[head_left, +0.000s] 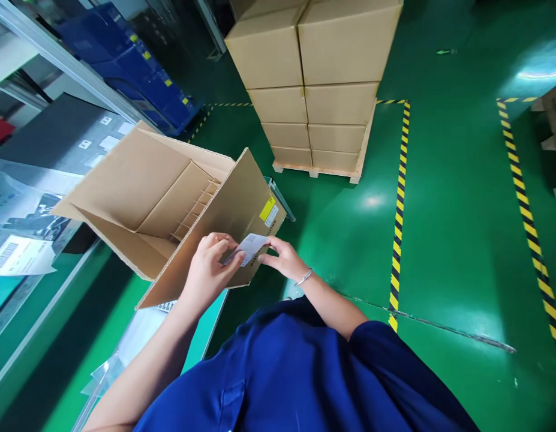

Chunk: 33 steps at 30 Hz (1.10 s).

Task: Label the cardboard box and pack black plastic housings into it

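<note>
Between my two hands is a small white label [251, 246], held just in front of the near side of an open cardboard box [242, 204]. My left hand [213, 264] pinches the label's left end between thumb and fingers. At its right end, my right hand [282, 257] grips the edge with thumb and fingertips; a bracelet circles that wrist. The box's flaps stand up, and cardboard dividers [197, 210] show inside. A yellow and white sticker [269, 211] is on the box's near side, above my right hand. The print on the label is too small to read.
Stacked cartons [340, 54] stand on a wooden pallet [356, 171] beyond the box. Yellow-black tape [399, 216] marks the green floor. Blue crates [129, 66] are at the back left. On the left bench lie plastic bags [26, 192] and a barcode sheet [21, 255].
</note>
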Motion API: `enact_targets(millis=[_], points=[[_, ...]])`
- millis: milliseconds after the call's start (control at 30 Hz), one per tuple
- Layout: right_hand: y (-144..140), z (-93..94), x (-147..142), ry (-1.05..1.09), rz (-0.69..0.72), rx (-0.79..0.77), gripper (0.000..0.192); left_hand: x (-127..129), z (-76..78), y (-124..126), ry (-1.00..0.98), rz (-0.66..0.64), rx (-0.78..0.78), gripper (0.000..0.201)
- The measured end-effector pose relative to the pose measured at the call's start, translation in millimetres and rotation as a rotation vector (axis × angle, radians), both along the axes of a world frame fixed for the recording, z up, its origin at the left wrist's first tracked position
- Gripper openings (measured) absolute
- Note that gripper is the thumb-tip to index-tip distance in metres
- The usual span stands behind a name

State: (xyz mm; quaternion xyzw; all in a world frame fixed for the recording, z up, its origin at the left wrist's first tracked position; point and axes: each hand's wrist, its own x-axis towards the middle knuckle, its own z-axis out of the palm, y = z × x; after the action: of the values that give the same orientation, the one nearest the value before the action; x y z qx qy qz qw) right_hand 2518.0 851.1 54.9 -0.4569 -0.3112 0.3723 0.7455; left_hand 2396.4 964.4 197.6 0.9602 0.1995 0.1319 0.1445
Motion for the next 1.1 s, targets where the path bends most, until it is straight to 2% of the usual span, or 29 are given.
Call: enact_targets(millis=[100,233,300,400,467,600,800,867,933,1000,1033,1100], points=[[12,-5.2,-8,0.055,-0.062,0.006,0.044,2,-1.3,-3,0.034,-0.021,-0.017,0.023],[18,-3.1,4,0.061,-0.208,0.045,0.042,-3,1.7,-5,-0.023,0.045,0.048,0.028],[23,-3.9,10,0.155,-0.177,0.073,0.047,-7,6.4,-6,-0.043,0.068,0.054,0.027],[33,-6.3,9,0.230,-0.034,0.149,0.056,-11,12.7,-6,-0.028,0.017,0.039,0.023],[39,-6.9,5,0.173,0.020,0.180,0.056,-13,13.9,-5,-0.034,-0.018,0.052,0.021],[45,-4.1,-2,0.055,0.037,0.177,0.052,-18,8.7,-2,-0.055,-0.048,0.097,0.019],[48,-3.6,-5,0.014,0.055,0.218,0.047,-22,3.4,-1,-0.039,-0.052,0.142,0.019],[53,-13.0,7,0.031,0.032,0.216,0.043,-25,9.2,-4,-0.064,-0.058,0.162,0.015],[63,-29.0,30,0.077,-0.113,0.127,0.037,-31,18.8,-7,-0.135,-0.026,0.143,0.012],[78,-48.8,62,0.109,-0.338,-0.044,0.022,-38,28.8,-8,-0.300,0.041,0.082,0.016],[86,-58.6,78,0.100,-0.408,-0.120,0.015,-41,32.6,-6,-0.392,0.092,0.039,0.021],[103,-75.1,105,0.072,-0.439,-0.181,0.010,-47,36.0,1,-0.513,0.216,-0.057,0.031]])
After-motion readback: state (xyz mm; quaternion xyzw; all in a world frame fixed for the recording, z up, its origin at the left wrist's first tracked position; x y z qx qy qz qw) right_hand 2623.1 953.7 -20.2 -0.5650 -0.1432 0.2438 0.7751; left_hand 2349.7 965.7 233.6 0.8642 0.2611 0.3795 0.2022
